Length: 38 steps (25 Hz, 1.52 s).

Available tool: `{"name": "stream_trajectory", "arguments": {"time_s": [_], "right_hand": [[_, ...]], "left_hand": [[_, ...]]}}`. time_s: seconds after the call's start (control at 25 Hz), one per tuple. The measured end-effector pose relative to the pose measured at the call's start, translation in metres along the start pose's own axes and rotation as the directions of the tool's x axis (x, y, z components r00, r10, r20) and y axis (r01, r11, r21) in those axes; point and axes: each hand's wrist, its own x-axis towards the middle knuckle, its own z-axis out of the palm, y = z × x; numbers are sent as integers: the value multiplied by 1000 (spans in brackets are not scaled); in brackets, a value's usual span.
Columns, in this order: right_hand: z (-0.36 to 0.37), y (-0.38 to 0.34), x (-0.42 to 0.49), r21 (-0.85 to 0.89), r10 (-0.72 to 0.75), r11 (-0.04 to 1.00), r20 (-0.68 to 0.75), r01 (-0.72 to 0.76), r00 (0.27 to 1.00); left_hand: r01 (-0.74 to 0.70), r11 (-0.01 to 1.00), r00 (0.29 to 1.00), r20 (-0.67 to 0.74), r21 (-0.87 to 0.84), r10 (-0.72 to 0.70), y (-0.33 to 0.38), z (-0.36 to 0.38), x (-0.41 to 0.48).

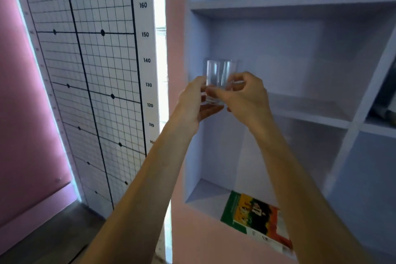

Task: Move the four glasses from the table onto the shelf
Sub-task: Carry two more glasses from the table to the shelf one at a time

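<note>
Glass [220, 75] at frame centre, upright, held up in front of the shelf [308, 111] bay, apparently not yet resting on the board. Left hand [192, 100] cups the base from the left, right hand [246, 94] pinches the lower wall; fingers [216, 92] of both closed on it.

Risks as I read it:
- Grip is low on a smooth clear tumbler; if one hand lets go early it could tip or slip.
- It sits close to the bay's left wall and front lip, so the base could clip the edge on the way in.
- Set too near the lip, it may fall onto the book [255, 218] in the bay below.
- Motion blur: contact with the board can't be confirmed.
</note>
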Motion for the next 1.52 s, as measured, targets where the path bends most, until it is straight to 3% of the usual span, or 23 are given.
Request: {"name": "stream_trajectory", "arguments": {"time_s": [0.16, 0.28, 0.6, 1.04, 1.28, 1.36, 1.52], "right_hand": [[29, 4, 40, -38, 85, 995, -120, -90, 989], [47, 8, 62, -163, 87, 980, -182, -117, 979], [81, 9, 87, -334, 76, 933, -171, -130, 982], [96, 11, 93, -403, 37, 907, -214, -123, 976], [75, 15, 25, -273, -108, 962, -331, 15, 937], [64, 30, -14, -272, -142, 961, -308, 57, 941], [43, 87, -94, -249, 96, 956, -226, -152, 969]], "left_hand": [[-27, 1000, 1000, -9, 8, 27, 6, -13, 39], [-90, 995, 995, -37, 52, 92, -2, -26, 58], [-71, 997, 997, 5, 11, 70, -9, -41, 80], [-76, 996, 997, 25, 42, 75, -10, -53, 85], [-177, 982, 983, 59, 59, 174, -34, -61, 55], [-236, 966, 971, 71, 106, 230, -60, -68, 39], [-205, 947, 975, 142, 247, 174, -130, -74, 4]]}}
